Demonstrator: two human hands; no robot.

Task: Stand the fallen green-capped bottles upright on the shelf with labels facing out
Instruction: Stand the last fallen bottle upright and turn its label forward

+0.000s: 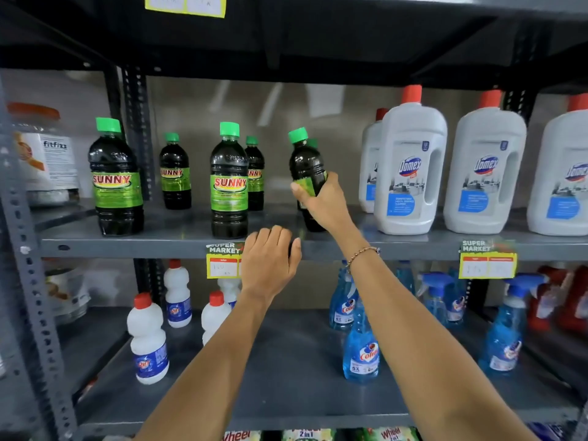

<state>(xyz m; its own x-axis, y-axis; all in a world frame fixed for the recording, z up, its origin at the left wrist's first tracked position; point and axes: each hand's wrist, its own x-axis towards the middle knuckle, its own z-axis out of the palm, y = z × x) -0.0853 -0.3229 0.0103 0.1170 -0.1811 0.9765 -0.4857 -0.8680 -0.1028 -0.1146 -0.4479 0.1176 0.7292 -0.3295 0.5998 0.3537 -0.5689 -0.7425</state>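
My right hand (321,203) grips a dark green-capped bottle (305,165) around its label, near the front of the grey shelf (127,245); the bottle leans slightly left and its label faces sideways. Another green cap shows just behind it. My left hand (269,259) rests on the shelf's front edge with fingers curled and holds nothing. Two large Sunny bottles (116,179) (229,183) stand upright with labels facing out, and two smaller ones (175,173) (255,175) stand behind them.
White Domex jugs (410,167) with red caps fill the shelf to the right. A fitfizz jar (44,154) stands at far left. The lower shelf holds white bottles (148,338) and blue Colin sprays (361,348). Price tags (486,261) hang on the shelf edge.
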